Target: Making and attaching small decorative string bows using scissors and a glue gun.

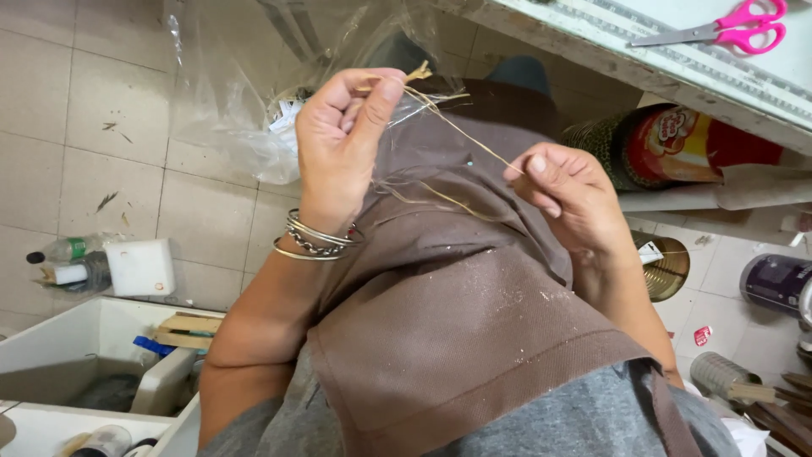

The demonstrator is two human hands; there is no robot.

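Observation:
My left hand (pixel 342 140) is raised over my brown apron (pixel 457 322), thumb and fingers pinched on the end of a thin tan fibre strand (pixel 461 131). The strand runs down to the right into my right hand (pixel 571 195), which pinches it between thumb and forefinger. More pale strands (pixel 440 199) loop loosely below, between the two hands. Metal bangles (pixel 315 239) circle my left wrist.
A clear plastic bag (pixel 233 93) hangs behind my left hand. Pink scissors (pixel 732 30) lie on the white table (pixel 609 51) at top right. A red-and-yellow tin (pixel 677 144), an open can (pixel 664 271), white bins (pixel 76 338) and bottles (pixel 68 254) sit on the tiled floor.

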